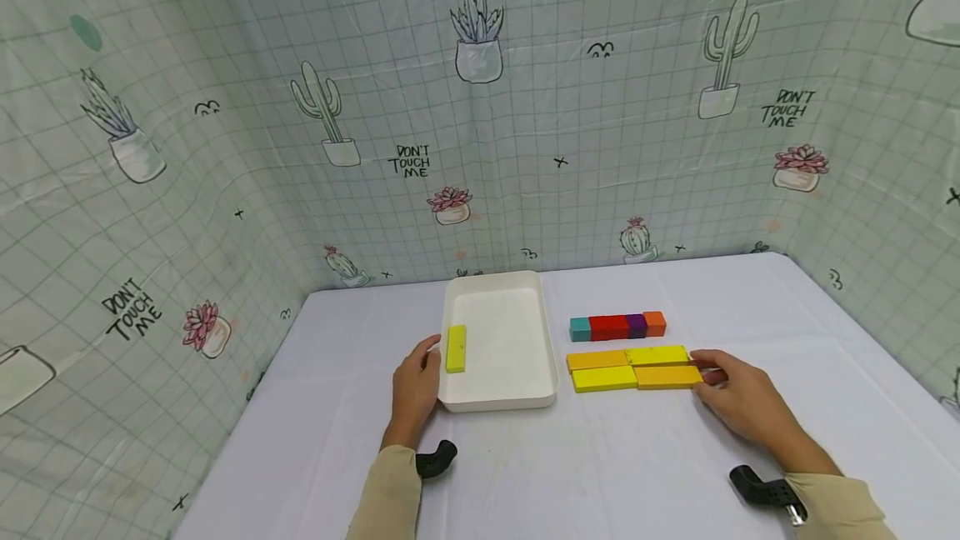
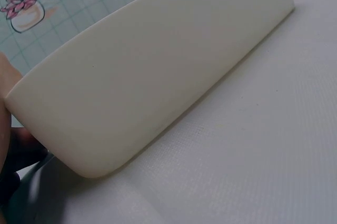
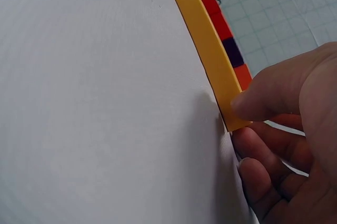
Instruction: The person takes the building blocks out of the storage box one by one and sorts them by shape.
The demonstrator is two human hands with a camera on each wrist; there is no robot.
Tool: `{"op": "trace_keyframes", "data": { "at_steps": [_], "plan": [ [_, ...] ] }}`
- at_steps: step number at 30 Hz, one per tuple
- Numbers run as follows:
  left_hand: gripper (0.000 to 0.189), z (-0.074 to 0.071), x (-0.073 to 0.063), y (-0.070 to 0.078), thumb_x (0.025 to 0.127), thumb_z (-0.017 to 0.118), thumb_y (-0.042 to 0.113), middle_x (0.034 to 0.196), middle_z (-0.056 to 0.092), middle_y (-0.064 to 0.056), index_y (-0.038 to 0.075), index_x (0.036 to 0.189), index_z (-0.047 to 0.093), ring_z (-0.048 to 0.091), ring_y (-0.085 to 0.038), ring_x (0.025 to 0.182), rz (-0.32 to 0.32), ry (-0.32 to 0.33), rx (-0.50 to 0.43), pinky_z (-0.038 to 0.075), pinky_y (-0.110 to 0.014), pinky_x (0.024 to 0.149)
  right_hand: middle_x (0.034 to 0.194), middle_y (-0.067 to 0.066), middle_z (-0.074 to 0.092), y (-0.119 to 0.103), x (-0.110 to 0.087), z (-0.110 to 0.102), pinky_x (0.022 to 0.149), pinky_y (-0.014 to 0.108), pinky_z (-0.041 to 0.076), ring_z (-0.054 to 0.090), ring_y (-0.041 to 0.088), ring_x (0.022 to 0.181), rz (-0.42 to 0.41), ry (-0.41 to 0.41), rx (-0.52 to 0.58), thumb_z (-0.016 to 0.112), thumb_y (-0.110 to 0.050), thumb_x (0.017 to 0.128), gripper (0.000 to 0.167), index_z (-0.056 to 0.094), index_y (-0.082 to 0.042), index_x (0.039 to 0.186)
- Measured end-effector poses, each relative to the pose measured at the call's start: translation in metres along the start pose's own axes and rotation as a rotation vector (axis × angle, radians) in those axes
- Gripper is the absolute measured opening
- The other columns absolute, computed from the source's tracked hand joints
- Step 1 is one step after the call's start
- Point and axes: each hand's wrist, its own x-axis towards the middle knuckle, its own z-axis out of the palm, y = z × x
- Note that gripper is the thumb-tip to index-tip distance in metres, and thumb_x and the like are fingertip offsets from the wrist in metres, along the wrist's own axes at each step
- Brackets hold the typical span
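Observation:
A shallow white tray [image 1: 510, 340] stands on the table, and a flat yellow block [image 1: 456, 348] lies inside along its left wall. At the tray's left side, my left hand [image 1: 414, 386] holds the rim; the left wrist view shows mostly the tray's outer wall [image 2: 152, 71]. To the right of the tray, flat blocks lie in two touching rows: orange [image 1: 596, 360] and yellow [image 1: 657, 355] behind, yellow [image 1: 604, 378] and orange [image 1: 669, 377] in front. My right hand [image 1: 742, 398] pinches the right end of the front orange block [image 3: 208, 50] between thumb and fingers.
Behind the flat blocks runs a row of small cubes: teal [image 1: 580, 329], red [image 1: 607, 327], purple [image 1: 636, 325] and orange [image 1: 655, 324]. A white cloth [image 1: 570, 473] covers the table. A patterned curtain [image 1: 525, 148] surrounds it at the back and sides.

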Motion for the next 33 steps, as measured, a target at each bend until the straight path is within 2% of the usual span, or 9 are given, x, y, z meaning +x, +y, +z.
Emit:
{"op": "trace_keyframes", "data": {
  "at_steps": [15, 25, 33],
  "plan": [
    [0.04, 0.0004, -0.0006, 0.0022, 0.104, 0.046, 0.027, 0.134, 0.062, -0.008, 0.02, 0.141, 0.06, 0.055, -0.027, 0.122, -0.017, -0.003, 0.009, 0.041, -0.054, 0.106, 0.122, 0.028, 0.059, 0.0007, 0.0013, -0.0007, 0.09, 0.058, 0.052, 0.058, 0.036, 0.101, 0.035, -0.009, 0.023, 0.066, -0.011, 0.09, 0.052, 0.051, 0.007, 0.137],
    [0.04, 0.001, 0.0003, -0.0003, 0.104, 0.045, 0.027, 0.127, 0.065, -0.007, 0.02, 0.141, 0.06, 0.056, -0.026, 0.112, -0.012, 0.002, 0.018, 0.045, -0.051, 0.101, 0.112, 0.024, 0.062, -0.0016, 0.0016, -0.0001, 0.084, 0.056, 0.052, 0.06, 0.034, 0.096, 0.014, 0.011, 0.027, 0.071, -0.017, 0.088, 0.047, 0.059, 0.008, 0.127],
    [0.04, 0.0009, 0.0004, 0.0005, 0.104, 0.046, 0.028, 0.129, 0.065, -0.007, 0.021, 0.141, 0.06, 0.056, -0.026, 0.116, -0.013, 0.004, 0.016, 0.043, -0.052, 0.104, 0.108, 0.02, 0.064, 0.0004, 0.0001, -0.0016, 0.083, 0.055, 0.051, 0.061, 0.034, 0.095, -0.02, 0.03, 0.023, 0.072, -0.018, 0.089, 0.042, 0.064, 0.006, 0.122]
  ]
}}
